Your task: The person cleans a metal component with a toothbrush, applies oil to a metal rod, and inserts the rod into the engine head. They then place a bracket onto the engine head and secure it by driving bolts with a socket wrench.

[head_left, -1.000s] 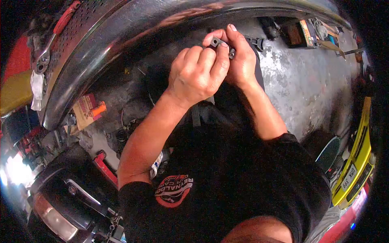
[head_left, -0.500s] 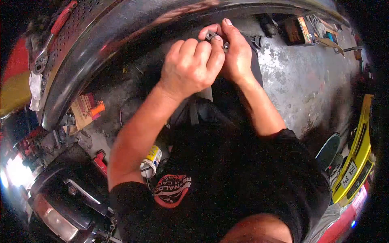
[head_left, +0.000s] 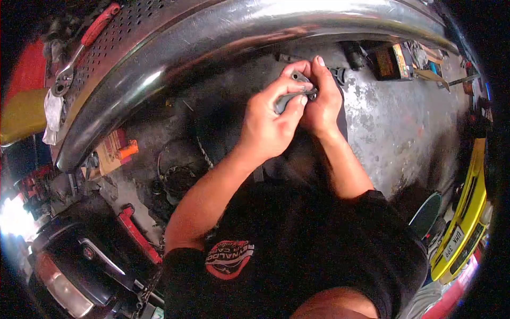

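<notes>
My left hand (head_left: 268,119) is closed on a grey, rounded metal tool (head_left: 283,102), whose front end meets my right hand. My right hand (head_left: 325,103) has its fingers curled round a small metal part (head_left: 298,77) with a round hole, and its thumb points up. Both hands are close together, just below a long, curved, shiny dark panel. The fingers hide most of the tool and the part, so their exact contact cannot be made out.
The curved panel (head_left: 212,40) spans the top. A red-handled ratchet (head_left: 85,45) lies on the perforated surface at upper left. Black car parts (head_left: 90,260) sit at lower left, a yellow bumper (head_left: 465,212) at right. An open box (head_left: 390,61) stands on the floor at upper right.
My left hand has turned so its thumb side shows, and the grey tool is now visible in it. Both hands appear lower and farther right as the view has shifted.
</notes>
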A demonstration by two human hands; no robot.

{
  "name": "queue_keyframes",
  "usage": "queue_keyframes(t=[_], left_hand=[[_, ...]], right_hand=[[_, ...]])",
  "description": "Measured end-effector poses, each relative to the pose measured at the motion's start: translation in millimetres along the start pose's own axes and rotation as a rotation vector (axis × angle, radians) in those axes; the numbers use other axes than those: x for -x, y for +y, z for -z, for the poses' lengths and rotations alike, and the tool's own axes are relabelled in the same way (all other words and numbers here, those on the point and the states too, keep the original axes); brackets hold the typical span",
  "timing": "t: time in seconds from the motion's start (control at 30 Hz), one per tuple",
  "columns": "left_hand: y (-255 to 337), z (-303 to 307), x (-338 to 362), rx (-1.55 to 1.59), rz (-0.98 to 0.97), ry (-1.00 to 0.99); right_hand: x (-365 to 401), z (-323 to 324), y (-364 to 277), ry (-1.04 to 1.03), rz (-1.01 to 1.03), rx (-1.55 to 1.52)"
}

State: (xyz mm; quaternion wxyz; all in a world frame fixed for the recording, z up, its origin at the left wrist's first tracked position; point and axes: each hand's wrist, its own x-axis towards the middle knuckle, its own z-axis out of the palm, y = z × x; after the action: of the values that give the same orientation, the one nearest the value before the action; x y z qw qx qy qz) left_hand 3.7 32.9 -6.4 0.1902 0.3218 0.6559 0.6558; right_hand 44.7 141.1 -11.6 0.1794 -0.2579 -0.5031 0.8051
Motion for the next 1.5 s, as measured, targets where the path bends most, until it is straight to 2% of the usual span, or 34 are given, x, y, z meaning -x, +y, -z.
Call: queue_keyframes(t=[0.1, 0.13, 0.17, 0.23, 0.3, 0.33, 0.4, 0.5, 0.57, 0.67, 0.77, 0.8, 0.9, 0.93, 1.03, 1.07, 1.13, 1.2, 1.3, 1.33, 1.43, 1.47, 1.5], left_hand=[[0, 15, -12, -0.98, -0.665, -0.102], [-6, 20, -21, -1.107, -0.884, -0.049], [-4, 24, -22, -1.195, -0.912, -0.079], [1, 23, -20, -1.176, -0.871, -0.109], [-2, 9, -13, -0.827, -0.618, -0.033], [4, 4, -7, -0.498, -0.392, -0.066], [13, 5, -9, -0.118, -0.043, -0.136], [14, 7, -9, 0.137, 0.162, -0.166], [14, 5, -9, 0.042, 0.084, -0.152], [0, 7, -17, -0.459, -0.437, -0.13], [6, 23, -25, -1.106, -0.818, -0.191], [0, 26, -30, -1.185, -0.977, -0.133], [-1, 25, -20, -1.262, -0.955, -0.068], [2, 23, -14, -1.225, -0.843, -0.092], [-3, 3, -10, -0.507, -0.449, 0.028], [4, -2, -2, -0.181, -0.09, 0.017], [6, 5, -5, 0.042, 0.108, -0.04], [6, 7, -4, 0.1, 0.144, -0.063], [-4, -2, -5, -0.098, -0.1, 0.004], [-1, 0, -6, -0.246, -0.2, -0.005], [-4, 13, -16, -0.947, -0.661, -0.052], [-11, 17, -21, -1.161, -0.862, 0.013], [-9, 24, -21, -1.199, -0.817, 0.071]], right_hand=[[-2, 5, 4, -0.021, 0.037, 0.087], [-1, 2, 0, -0.006, 0.03, 0.119], [-2, -2, -3, 0.006, 0.025, 0.149], [-2, 1, -1, -0.014, 0.028, 0.118], [-1, 5, -2, -0.074, 0.017, 0.123], [1, 6, -3, -0.059, -0.016, 0.05], [1, 8, -5, -0.035, -0.071, -0.09], [-1, 15, 5, -0.014, 0.023, -0.003], [-1, 13, 5, -0.04, 0.014, -0.072], [0, 10, -2, -0.075, -0.036, -0.137], [-2, 3, -4, 0.03, 0.066, 0.229], [-1, 0, -4, 0.057, 0.06, 0.246], [0, -2, -2, 0.035, 0.08, 0.284], [-1, -3, -1, 0.044, 0.042, 0.23], [-8, -2, 1, 0.02, 0.103, 0.219], [-3, -2, -5, 0.024, 0.052, 0.167], [-5, 0, -2, 0.046, 0.057, 0.176], [-3, -1, 0, 0.072, 0.072, 0.187], [-2, 1, 0, 0.022, 0.058, 0.035], [-1, 2, -2, 0.034, 0.064, 0.138], [-5, -2, 1, 0.096, 0.148, 0.219], [-4, -5, 3, 0.132, 0.221, 0.344], [-3, -8, 5, 0.174, 0.297, 0.471]])
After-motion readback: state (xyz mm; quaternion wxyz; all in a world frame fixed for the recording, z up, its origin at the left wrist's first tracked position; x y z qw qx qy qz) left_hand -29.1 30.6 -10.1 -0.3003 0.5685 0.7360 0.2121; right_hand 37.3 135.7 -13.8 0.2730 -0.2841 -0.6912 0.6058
